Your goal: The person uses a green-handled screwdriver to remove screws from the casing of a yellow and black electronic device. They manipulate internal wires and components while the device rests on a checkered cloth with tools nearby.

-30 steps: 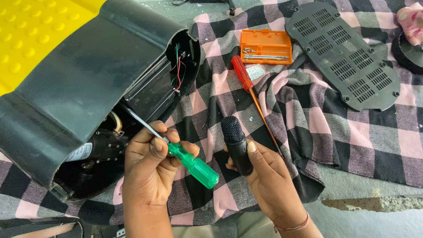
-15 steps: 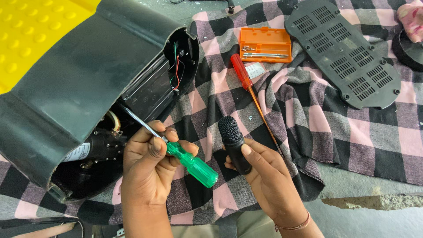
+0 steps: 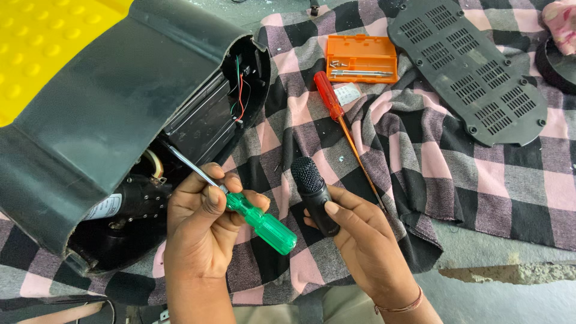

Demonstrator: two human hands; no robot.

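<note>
My left hand (image 3: 201,231) grips a green-handled screwdriver (image 3: 261,223) whose metal shaft points up-left into the open end of a dark grey appliance housing (image 3: 114,114). Inside the housing I see red and green wires (image 3: 240,96) and a small motor-like part (image 3: 129,204). My right hand (image 3: 366,246) holds a small black microphone (image 3: 313,193) upright, thumb on its body, just right of the green handle.
A red-handled screwdriver (image 3: 329,96) lies on the pink-and-black checked cloth (image 3: 420,156). An open orange bit case (image 3: 362,58) sits behind it. A black perforated cover plate (image 3: 468,66) lies at the upper right. Yellow tactile paving (image 3: 48,42) is at upper left; grey floor (image 3: 510,288) lower right.
Both hands stay nearly still; the right hand has turned the microphone slightly, and the view has shifted a little.
</note>
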